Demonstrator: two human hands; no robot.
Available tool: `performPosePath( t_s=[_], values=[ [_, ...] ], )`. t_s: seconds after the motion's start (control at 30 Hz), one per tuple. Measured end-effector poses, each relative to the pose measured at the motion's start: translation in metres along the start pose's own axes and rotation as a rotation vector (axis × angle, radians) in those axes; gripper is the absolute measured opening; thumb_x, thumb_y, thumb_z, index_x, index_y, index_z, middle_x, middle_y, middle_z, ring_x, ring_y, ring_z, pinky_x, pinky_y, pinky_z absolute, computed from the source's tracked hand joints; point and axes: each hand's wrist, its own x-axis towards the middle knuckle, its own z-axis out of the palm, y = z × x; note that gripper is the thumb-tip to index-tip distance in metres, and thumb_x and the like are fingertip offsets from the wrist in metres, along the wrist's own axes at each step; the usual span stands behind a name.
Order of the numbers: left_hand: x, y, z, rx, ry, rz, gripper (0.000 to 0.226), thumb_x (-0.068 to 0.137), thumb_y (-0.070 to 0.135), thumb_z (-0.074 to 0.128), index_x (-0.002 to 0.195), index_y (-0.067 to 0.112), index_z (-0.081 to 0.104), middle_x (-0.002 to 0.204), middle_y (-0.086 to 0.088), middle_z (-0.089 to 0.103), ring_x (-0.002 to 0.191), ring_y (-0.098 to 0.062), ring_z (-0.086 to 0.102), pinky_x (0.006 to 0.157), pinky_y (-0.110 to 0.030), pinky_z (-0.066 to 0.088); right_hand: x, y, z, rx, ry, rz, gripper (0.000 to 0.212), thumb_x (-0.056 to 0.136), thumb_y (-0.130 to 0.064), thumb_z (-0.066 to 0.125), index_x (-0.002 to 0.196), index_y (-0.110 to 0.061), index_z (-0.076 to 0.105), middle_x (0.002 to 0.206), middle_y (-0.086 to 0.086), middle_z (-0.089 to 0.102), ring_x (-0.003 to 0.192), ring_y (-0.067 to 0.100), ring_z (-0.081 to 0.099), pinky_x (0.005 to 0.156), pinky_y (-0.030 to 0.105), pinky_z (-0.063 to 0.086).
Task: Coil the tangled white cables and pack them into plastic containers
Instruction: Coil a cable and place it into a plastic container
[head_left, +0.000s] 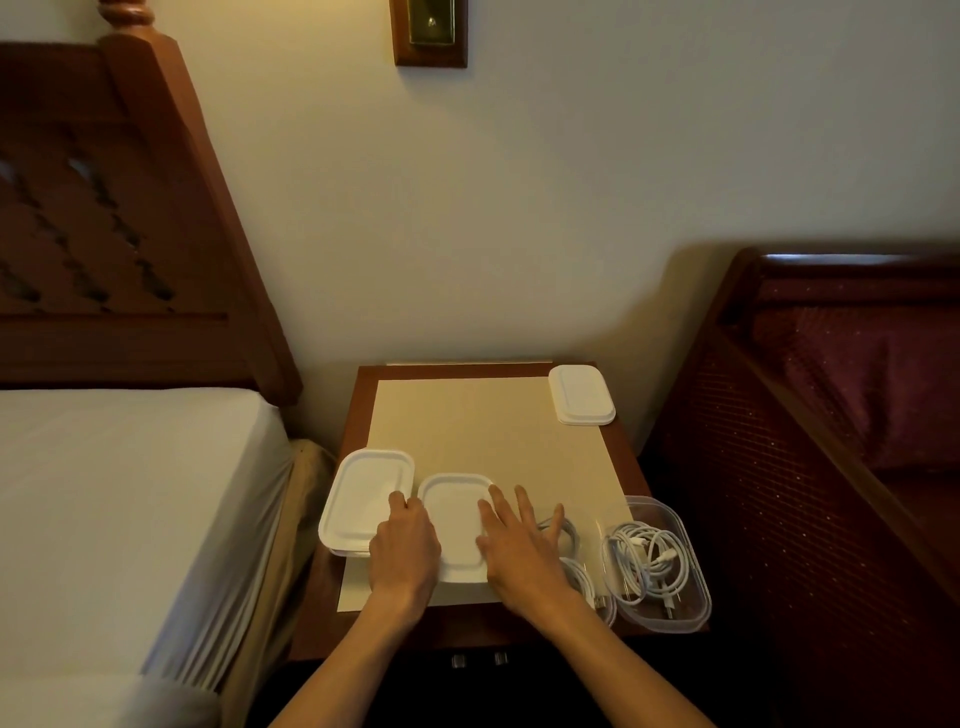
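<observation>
A white-lidded container sits at the table's front middle. My left hand rests on its left edge with fingers curled over the rim. My right hand presses flat on its right side, fingers spread. A second lidded container stands just to the left, overhanging the table edge. A clear open container at the front right holds coiled white cables. Another clear container with white cable lies partly hidden under my right hand. A third closed container sits at the back right.
The wooden bedside table carries a beige mat. A bed with a white sheet flanks the left. A dark red upholstered bench stands on the right. The wall is close behind.
</observation>
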Motion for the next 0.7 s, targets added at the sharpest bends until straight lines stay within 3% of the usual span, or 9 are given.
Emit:
performPosePath(
  t_s=[0.1,0.23,0.43,0.6,0.7],
  values=[
    [0.004,0.006,-0.001,0.155,-0.029,0.037,0.025,0.099,0.023,0.050,0.123,0.017,0.055,0.131,-0.002,0.048,0.090,-0.018,0.065,0.078,-0.025,0.052,0.005,0.000,0.001,-0.051,0.012,0.005,0.057,0.101,-0.017,0.032,0.153,-0.019,0.010,0.163,-0.001,-0.005,0.148,0.030,-0.018,0.102,0.076,-0.013],
    [0.005,0.008,0.004,0.333,-0.056,0.109,0.026,0.101,0.021,0.046,0.125,0.017,0.055,0.123,-0.001,0.055,0.096,-0.018,0.065,0.082,-0.028,0.052,0.008,-0.001,0.002,-0.089,0.011,0.034,0.078,0.086,0.000,0.039,0.154,-0.017,0.006,0.163,0.001,-0.010,0.147,0.030,-0.022,0.096,0.078,-0.021],
    [0.005,0.007,0.014,0.413,-0.096,0.186,0.030,0.102,0.015,0.041,0.128,0.012,0.054,0.125,-0.005,0.055,0.101,-0.021,0.065,0.086,-0.032,0.054,0.008,-0.005,0.008,-0.145,0.041,0.077,0.074,0.090,-0.005,0.037,0.155,-0.021,0.006,0.163,0.001,-0.010,0.148,0.028,-0.019,0.088,0.078,-0.029],
    [0.007,0.007,0.008,0.335,-0.105,0.137,0.026,0.102,0.019,0.044,0.124,0.014,0.056,0.123,-0.002,0.059,0.099,-0.020,0.065,0.083,-0.029,0.052,0.009,-0.007,0.005,-0.200,0.006,0.069,0.075,0.091,-0.011,0.044,0.155,-0.019,0.005,0.163,0.003,-0.009,0.147,0.031,-0.021,0.088,0.079,-0.028],
    [0.009,0.001,0.001,0.116,0.030,0.056,0.029,0.100,0.034,0.046,0.119,0.018,0.061,0.114,0.001,0.066,0.092,-0.019,0.067,0.079,-0.031,0.053,0.010,-0.013,-0.003,-0.165,0.036,0.067,0.076,0.088,-0.009,0.048,0.154,-0.016,0.010,0.163,0.007,-0.007,0.147,0.033,-0.020,0.096,0.075,-0.025]
  ],
)
